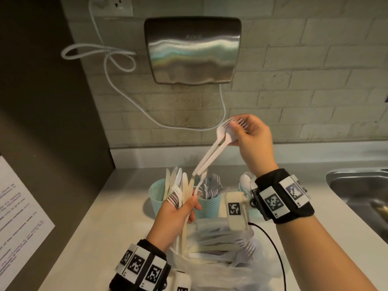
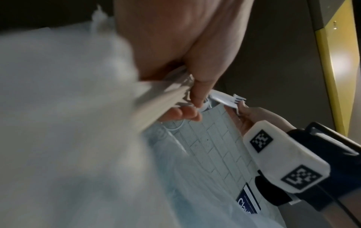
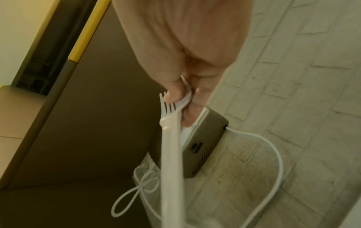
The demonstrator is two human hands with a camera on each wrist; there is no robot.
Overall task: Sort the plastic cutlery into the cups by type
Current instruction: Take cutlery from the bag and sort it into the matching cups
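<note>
Forks [image 1: 212, 152], white plastic, two or three together, held up over the worktop [image 1: 117, 208] by the right hand [image 1: 251, 136]. Fingers [image 1: 236, 131] and thumb closed around the tined ends; handles slant down and left toward the left hand. In the right wrist view the same forks [image 3: 171, 138] run away from the pinching fingers [image 3: 173, 91], tines showing just beside the thumb.

Left hand [image 1: 178, 215] low, in front of the cups, fingers wrapped around a mixed bundle [image 1: 184, 192] of cream knives and white forks, standing roughly upright. Left wrist view: fingers [image 2: 199, 86] curled on a stack of flat handles [image 2: 168, 98]; much of that picture blurred by the bag.

Three pale blue perforated cups in a row at the back of the worktop. Left cup [image 1: 157, 194] holds knives. Middle cup [image 1: 211, 203] holds forks, tines up. Right cup [image 1: 251, 208] mostly hidden behind the right wrist; spoons [image 1: 245, 181] stand in it.

Clear plastic bag [image 1: 226, 267] lies nearest the person, more forks and knives loose inside it.

Around: steel hand dryer [image 1: 193, 51] on the brick wall with a looped white cable [image 1: 117, 59]; sink [image 1: 361, 192] at right; printed sheet [image 1: 19, 213] at left. Both wrists carry black bands with square markers.
</note>
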